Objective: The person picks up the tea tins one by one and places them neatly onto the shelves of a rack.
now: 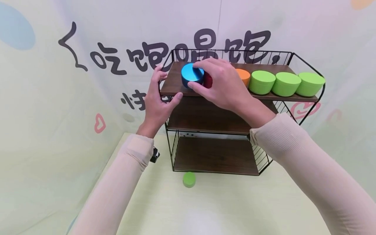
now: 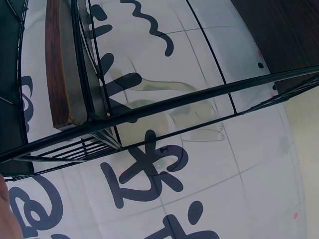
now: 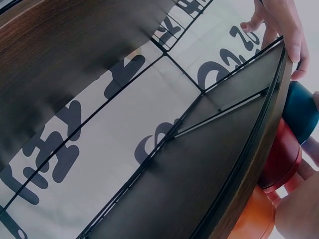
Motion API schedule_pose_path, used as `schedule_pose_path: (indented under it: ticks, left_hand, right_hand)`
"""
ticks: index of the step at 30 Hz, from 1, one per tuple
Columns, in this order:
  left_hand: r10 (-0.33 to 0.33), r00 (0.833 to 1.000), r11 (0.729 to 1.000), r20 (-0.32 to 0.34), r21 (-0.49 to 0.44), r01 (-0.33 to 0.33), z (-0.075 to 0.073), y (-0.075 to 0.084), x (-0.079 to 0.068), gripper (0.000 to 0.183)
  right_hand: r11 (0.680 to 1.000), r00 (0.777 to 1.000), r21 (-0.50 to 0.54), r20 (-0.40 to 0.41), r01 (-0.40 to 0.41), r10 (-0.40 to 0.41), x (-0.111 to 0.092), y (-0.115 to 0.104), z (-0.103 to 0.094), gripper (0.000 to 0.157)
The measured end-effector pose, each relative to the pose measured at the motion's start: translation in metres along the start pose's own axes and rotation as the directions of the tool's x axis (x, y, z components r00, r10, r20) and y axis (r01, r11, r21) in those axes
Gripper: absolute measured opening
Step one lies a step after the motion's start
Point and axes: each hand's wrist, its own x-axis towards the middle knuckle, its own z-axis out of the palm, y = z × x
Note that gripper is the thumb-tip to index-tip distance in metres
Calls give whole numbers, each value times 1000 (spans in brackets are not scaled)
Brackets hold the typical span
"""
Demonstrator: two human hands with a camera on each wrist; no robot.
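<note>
My right hand [image 1: 226,81] holds a blue round tin [image 1: 191,73] near the left end of the top shelf [image 1: 173,80], thumb at its front and fingers over its far rim. Beside it a red round tin [image 3: 283,154] is mostly hidden by that hand in the head view. My left hand [image 1: 158,101] grips the left front corner of the wire-framed shelf rack, thumb at the front edge and fingers along the outer side. In the left wrist view only a sliver of the left hand [image 2: 9,214] shows at the left edge.
An orange tin [image 1: 243,76] and three green tins, one the middle green tin [image 1: 286,85], line the top shelf's right part. Two lower boards, a middle board [image 1: 205,119] and a bottom board [image 1: 215,155], sit below. A green round piece [image 1: 189,180] lies in front.
</note>
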Motion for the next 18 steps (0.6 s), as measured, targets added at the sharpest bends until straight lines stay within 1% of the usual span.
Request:
schedule_pose_path:
  ticks: [8, 15, 18]
  left_hand:
    - [-2, 1000, 1000, -1, 0, 2, 0, 0, 0, 62]
    - [-28, 1000, 1000, -6, -14, 28, 0, 1, 0, 62]
    - [-18, 1000, 1000, -2, -11, 18, 0, 1, 0, 62]
  right_hand:
    - [998, 999, -45, 27, -31, 33, 1, -1, -1, 53]
    - [995, 998, -90, 42, -41, 45, 0, -2, -1, 55]
    - [994, 998, -103, 38, -44, 49, 0, -2, 0, 54]
